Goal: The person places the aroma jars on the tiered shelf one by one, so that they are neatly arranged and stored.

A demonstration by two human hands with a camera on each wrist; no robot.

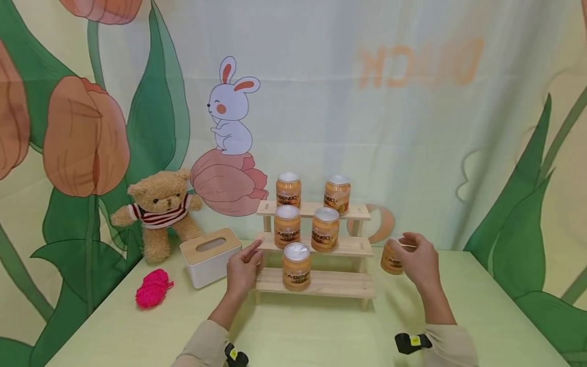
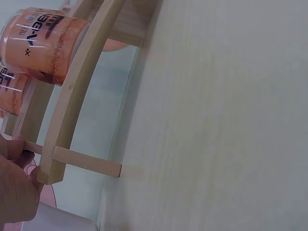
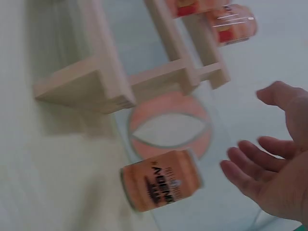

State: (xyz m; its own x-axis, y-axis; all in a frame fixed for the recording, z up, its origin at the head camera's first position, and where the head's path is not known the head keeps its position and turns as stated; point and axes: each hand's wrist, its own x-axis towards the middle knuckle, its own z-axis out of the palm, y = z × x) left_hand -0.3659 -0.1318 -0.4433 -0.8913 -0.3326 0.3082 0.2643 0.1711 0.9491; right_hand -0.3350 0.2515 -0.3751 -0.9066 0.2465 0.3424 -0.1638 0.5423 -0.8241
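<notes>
A three-tier wooden rack (image 1: 316,283) bears canned goods with orange labels and silver lids: two on top, two on the middle tier, and one can (image 1: 296,270) on the lowest. At the rack's left end, my left hand (image 1: 243,267) holds the side of its frame with thumb and fingers, seen also in the left wrist view. To the right of the rack, another orange can (image 1: 391,259) stands upright on the table. Beside it is my right hand (image 1: 419,260), partly covering it. The right wrist view shows those fingers spread, apart from the can (image 3: 161,180).
Left of the rack stands a white tissue box (image 1: 208,267) with a wooden lid. A pink yarn ball (image 1: 153,289) lies nearer the table's left edge. Behind them a teddy bear (image 1: 160,214) leans by the printed curtain (image 1: 312,102) at the back.
</notes>
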